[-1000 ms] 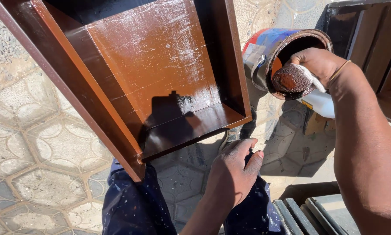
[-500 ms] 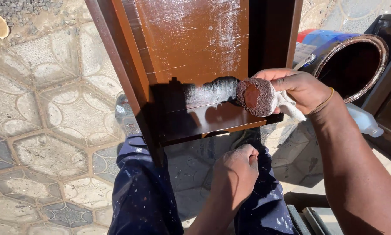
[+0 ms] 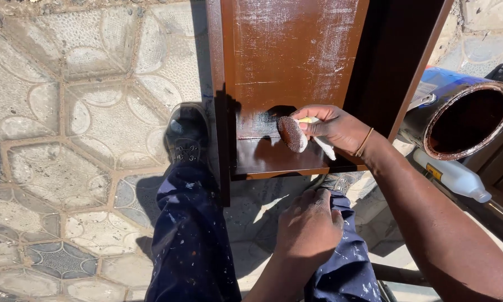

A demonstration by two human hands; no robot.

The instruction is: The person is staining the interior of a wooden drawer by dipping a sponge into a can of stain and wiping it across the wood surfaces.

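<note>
Pressing stained pad [image 3: 291, 134] against brown drawer [image 3: 288, 67], right hand [image 3: 332, 126] grips it.

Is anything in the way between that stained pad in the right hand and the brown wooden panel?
Nothing visible. The right hand holds the stained pad right against the brown panel, with no object between them. The left hand rests lower down, on the person's knee, clear of the panel.

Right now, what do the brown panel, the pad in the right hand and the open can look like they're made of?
The brown panel looks like wood under glossy brown stain: flat boards, shiny with whitish rubbed streaks. The pad in the right hand seems a wad of cloth, stained brown in front, white behind. The open can appears metal: thin round rim, dark brown-coated inside.
</note>
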